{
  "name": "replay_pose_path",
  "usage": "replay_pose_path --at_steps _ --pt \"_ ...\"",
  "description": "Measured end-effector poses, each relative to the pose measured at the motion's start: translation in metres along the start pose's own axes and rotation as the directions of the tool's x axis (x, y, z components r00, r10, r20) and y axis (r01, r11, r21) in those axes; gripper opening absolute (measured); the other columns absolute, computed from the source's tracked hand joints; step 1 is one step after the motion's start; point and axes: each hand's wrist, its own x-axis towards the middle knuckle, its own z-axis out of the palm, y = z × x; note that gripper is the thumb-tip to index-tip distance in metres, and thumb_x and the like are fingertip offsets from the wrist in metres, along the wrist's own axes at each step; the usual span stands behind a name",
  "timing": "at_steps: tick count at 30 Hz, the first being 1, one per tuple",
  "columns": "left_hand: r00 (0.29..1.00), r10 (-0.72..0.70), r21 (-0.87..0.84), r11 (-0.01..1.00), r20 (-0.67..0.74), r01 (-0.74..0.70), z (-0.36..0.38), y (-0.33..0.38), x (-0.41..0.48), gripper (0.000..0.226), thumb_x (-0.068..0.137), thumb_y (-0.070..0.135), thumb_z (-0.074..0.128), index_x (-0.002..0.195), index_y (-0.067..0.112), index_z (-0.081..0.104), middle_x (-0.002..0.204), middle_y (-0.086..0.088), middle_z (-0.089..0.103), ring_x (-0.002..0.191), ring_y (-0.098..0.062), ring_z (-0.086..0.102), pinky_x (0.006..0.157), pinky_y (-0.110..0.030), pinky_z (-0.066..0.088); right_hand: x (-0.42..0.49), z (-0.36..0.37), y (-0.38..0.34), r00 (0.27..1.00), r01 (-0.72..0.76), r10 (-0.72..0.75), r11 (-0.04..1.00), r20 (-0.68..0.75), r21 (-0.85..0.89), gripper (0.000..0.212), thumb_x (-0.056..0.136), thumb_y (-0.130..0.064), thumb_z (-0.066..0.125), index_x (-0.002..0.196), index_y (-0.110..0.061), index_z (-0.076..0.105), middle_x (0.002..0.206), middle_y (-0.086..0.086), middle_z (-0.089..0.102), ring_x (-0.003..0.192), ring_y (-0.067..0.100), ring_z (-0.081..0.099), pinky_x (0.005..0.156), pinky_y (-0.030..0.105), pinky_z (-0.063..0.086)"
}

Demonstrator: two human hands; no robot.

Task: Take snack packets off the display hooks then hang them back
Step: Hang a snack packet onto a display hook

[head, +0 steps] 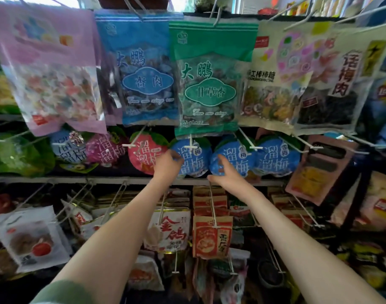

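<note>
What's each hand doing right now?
Left hand: pinches the blue round packet.
Right hand: grips the next blue round packet rightward.

My left hand (167, 166) and right hand (228, 175) are bare, and so are both forearms up from the wrists; a soft, dull green sleeve (62, 291) sits high on my left arm

Blues, green, red and lilac on the hooks
Round blue packets (194, 160) carry white characters; red round packet (143, 157) likewise; above, green packet (209, 84), blue packet (141, 73), lilac packet (49, 69).
</note>
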Motion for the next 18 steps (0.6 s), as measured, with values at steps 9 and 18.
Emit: replay_pose_path --at_steps 9,18 --pt "0.998 -0.039 -0.128 0.991 0.055 0.046 -0.005 -0.005 0.007 0.062 0.086 0.023 0.064 0.139 0.009 0.035 0.133 -0.013 0.050 0.117 -0.031 0.050 0.088 -0.034 0.044 -0.001 0.008 -0.008 0.999 0.018 -0.018 1.000 0.030 0.013 0.083 0.088 -0.027 0.064 0.149 -0.024 0.008 0.156 -0.002 0.015 0.140 0.020 0.023 0.110 0.037 0.028" --pt "0.996 0.047 -0.443 0.897 0.079 -0.007 0.006 0.007 -0.015 0.014 0.097 0.019 0.042 0.102 0.011 0.054 0.089 -0.004 0.056 0.086 -0.020 0.053 0.075 -0.037 0.046 0.019 0.014 -0.010 0.994 0.036 -0.021 0.990 -0.110 0.136 0.068 0.091 -0.028 0.059 0.147 -0.024 0.021 0.147 0.001 0.034 0.130 0.017 0.039 0.096 0.029 0.038"
